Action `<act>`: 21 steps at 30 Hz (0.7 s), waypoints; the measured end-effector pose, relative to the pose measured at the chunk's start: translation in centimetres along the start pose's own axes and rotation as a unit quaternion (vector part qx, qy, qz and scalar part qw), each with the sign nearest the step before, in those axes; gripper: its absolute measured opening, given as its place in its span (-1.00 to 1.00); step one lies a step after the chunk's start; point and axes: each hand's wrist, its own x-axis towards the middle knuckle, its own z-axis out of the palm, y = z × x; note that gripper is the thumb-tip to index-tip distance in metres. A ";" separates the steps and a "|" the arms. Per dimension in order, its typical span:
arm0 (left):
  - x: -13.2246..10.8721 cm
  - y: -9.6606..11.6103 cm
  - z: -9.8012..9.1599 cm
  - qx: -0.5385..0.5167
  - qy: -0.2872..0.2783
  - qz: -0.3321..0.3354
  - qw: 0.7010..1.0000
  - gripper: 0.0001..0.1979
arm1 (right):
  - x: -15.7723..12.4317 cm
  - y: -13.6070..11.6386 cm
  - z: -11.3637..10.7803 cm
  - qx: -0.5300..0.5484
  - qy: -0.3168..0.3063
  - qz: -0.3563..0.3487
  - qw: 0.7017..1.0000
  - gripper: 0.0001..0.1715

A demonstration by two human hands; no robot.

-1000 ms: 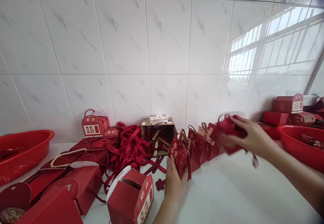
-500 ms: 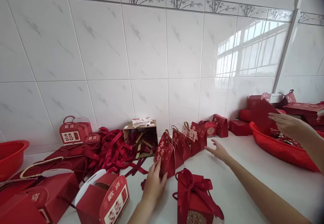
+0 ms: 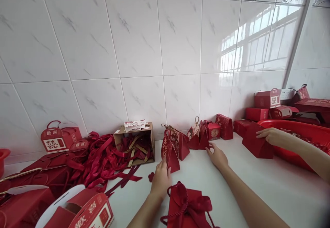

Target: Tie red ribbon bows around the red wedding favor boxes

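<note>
My left hand point(image 3: 160, 180) is closed on the lower front of a dark red triangular gift box point(image 3: 170, 154) with gold lettering, its thumb near the box's side. Behind it stands another triangular gift box point(image 3: 182, 145). My right hand point(image 3: 218, 157) has its fingers apart, with fingertips at the lower corner of a red box point(image 3: 203, 139) in a second small group, where a printed tag point(image 3: 194, 129) with a loop shows. Between my forearms, nearest to me, stands a red box with a ribbon bow point(image 3: 187, 205), cut off by the lower edge.
On the right, a co-worker's hand point(image 3: 274, 137) holds a red box point(image 3: 257, 142) beside a red plastic basket point(image 3: 309, 132). A cardboard box of ribbons point(image 3: 152, 142) and a red ribbon heap point(image 3: 100, 159) lie left. Handled red boxes point(image 3: 90, 211) crowd the left front. A tiled wall stands behind.
The view has shifted. The row of triangular boxes has parted into two groups, with my right hand now touching the right group. The co-worker's hand has lowered a red box to the basket's near side.
</note>
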 end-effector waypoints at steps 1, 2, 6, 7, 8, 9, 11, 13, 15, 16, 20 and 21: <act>0.2 0.0 -0.1 0.004 0.004 -0.006 1.000 -0.59 | 0.0 -0.1 0.1 -0.002 0.004 0.002 1.000 -0.56; 0.5 0.0 -0.1 0.010 0.008 -0.014 1.000 -0.59 | 0.0 -0.1 0.2 -0.004 0.009 0.002 1.000 -0.57; 2.6 0.2 -0.1 0.037 0.028 -0.051 0.998 -0.67 | -0.4 -0.7 0.0 -0.005 0.050 -0.017 0.999 -0.60; 3.0 0.2 0.0 0.041 0.031 -0.059 0.997 -0.72 | -0.5 -0.9 0.0 -0.003 0.062 -0.027 0.998 -0.61; 3.4 0.3 0.1 0.043 0.033 -0.064 0.996 -0.77 | -0.7 -1.2 -0.1 0.001 0.072 -0.040 0.997 -0.62; 3.6 0.3 0.2 0.042 0.035 -0.068 0.996 -0.81 | -1.0 -1.6 0.0 0.006 0.074 -0.060 0.995 -0.64; 3.7 0.3 0.4 0.035 0.036 -0.071 0.996 -0.85 | -1.6 -2.7 0.6 0.022 0.056 -0.112 0.992 -0.67; 3.7 0.1 0.3 0.023 0.039 -0.073 0.996 -0.88 | -2.0 -4.2 1.9 0.040 0.024 -0.167 0.985 -0.71; 3.6 -0.2 0.2 0.015 0.045 -0.075 0.996 -0.88 | -2.1 -6.0 4.0 0.058 -0.001 -0.207 0.977 -0.76; 3.7 -0.4 0.1 0.012 0.049 -0.075 0.996 -0.86 | -1.9 -7.0 5.2 0.066 -0.006 -0.220 0.973 -0.80; 4.1 -0.9 0.2 0.024 0.057 -0.066 0.996 -0.85 | -0.9 -10.7 10.0 0.103 -0.005 -0.238 0.966 -0.90; 4.2 -0.9 0.4 0.034 0.055 -0.062 0.996 -0.87 | -0.7 -11.4 10.9 0.111 -0.006 -0.243 0.964 -0.86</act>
